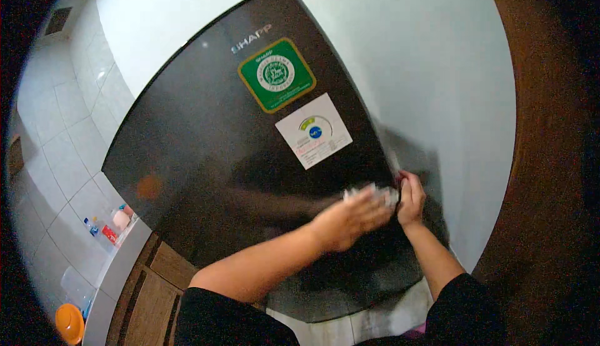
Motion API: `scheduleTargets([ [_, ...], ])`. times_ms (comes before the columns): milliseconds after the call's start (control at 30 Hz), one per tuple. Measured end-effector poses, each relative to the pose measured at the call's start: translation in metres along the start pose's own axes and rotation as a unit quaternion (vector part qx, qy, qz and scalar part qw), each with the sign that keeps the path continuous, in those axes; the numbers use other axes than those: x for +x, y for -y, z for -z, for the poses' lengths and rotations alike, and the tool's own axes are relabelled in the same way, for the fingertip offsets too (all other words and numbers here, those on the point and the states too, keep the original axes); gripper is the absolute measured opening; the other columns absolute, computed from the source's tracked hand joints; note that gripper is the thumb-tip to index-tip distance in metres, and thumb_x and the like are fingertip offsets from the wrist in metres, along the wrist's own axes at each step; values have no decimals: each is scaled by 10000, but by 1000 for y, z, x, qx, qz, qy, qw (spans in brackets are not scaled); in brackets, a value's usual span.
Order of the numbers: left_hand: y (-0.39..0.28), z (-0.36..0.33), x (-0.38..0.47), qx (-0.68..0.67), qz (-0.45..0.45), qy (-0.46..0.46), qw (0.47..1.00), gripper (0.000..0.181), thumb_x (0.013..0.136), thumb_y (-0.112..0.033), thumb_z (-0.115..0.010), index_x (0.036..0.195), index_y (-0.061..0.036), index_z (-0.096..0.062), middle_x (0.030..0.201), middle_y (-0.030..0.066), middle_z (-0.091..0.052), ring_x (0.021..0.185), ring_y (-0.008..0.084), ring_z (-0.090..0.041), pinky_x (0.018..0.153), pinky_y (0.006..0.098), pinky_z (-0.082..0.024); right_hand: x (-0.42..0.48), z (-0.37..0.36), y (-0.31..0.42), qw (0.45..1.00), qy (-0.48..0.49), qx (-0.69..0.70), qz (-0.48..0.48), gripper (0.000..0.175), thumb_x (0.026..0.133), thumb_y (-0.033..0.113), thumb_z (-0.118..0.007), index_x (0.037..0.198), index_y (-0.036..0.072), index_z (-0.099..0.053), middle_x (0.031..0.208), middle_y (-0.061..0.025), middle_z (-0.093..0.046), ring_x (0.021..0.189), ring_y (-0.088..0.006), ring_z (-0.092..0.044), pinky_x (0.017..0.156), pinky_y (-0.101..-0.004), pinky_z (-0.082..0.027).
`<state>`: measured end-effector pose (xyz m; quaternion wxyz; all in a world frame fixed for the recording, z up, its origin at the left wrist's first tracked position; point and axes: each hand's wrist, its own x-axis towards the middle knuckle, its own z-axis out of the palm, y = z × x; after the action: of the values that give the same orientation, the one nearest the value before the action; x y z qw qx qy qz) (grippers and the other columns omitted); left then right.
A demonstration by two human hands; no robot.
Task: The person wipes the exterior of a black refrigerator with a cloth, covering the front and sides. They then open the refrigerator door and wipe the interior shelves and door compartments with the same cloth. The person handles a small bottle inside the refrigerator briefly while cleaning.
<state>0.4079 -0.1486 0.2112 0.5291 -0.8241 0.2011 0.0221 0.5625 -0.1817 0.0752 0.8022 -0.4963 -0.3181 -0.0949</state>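
Note:
A dark, glossy Sharp refrigerator door (211, 158) fills the middle, tilted in the view. It bears a green square sticker (277, 75) and, below that, a white label (314, 131). My left hand (349, 219), blurred, presses a crumpled whitish cloth or wipe (386, 197) to the door near its right edge. Beside it, my right hand (411, 198) holds the door's edge with bent fingers; something dark red shows at its fingertips, too small to name.
A pale wall (431, 65) lies right of the refrigerator, and a brown wooden surface (539, 158) at the far right. On the left are wooden cabinet doors (152, 299), a tiled ledge (112, 280) with bottles (96, 229), and an orange plastic bowl (69, 323).

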Motion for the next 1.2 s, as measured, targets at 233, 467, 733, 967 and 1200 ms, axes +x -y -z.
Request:
scheduleTargets([
  [233,101,34,1,50,166,-100,980,553,757,-274,-452,1281,-152,-327,1306,127,-325,1208,274,-310,969,441,-256,0,3,-5,1000,-7,-27,5,212,839,115,-427,982,1,-536,941,-155,-566,865,-270,-546,795,-338,-412],
  [467,197,75,0,156,367,-200,895,417,820,-280,-402,1226,-190,-412,1305,57,-360,1226,245,-305,987,520,-192,-5,-4,-11,995,-18,-58,81,256,853,174,-410,940,-22,-550,913,-167,-539,854,-290,-509,791,-372,-398],
  [733,173,67,-132,160,464,-320,811,443,812,-314,-471,1239,-224,-400,1302,63,-375,1202,256,-351,973,519,-218,-1,-1,-18,984,-7,-125,129,281,826,131,-368,967,-58,-521,938,-176,-515,885,-308,-473,823,-377,-361],
  [967,85,35,-307,76,734,-216,640,508,855,-328,-378,1332,-220,-242,1413,56,-127,1289,286,-144,978,582,-94,1,7,-39,977,-24,-170,127,294,856,151,-343,988,-55,-506,966,-174,-487,922,-299,-451,849,-370,-338],
  [1200,-18,-22,-265,56,683,-142,714,579,800,-275,-440,1329,-164,-233,1396,164,-120,1270,394,-114,964,614,-36,2,4,-37,973,-50,-191,122,308,857,157,-326,983,-58,-506,962,-188,-491,915,-319,-453,853,-384,-337],
])
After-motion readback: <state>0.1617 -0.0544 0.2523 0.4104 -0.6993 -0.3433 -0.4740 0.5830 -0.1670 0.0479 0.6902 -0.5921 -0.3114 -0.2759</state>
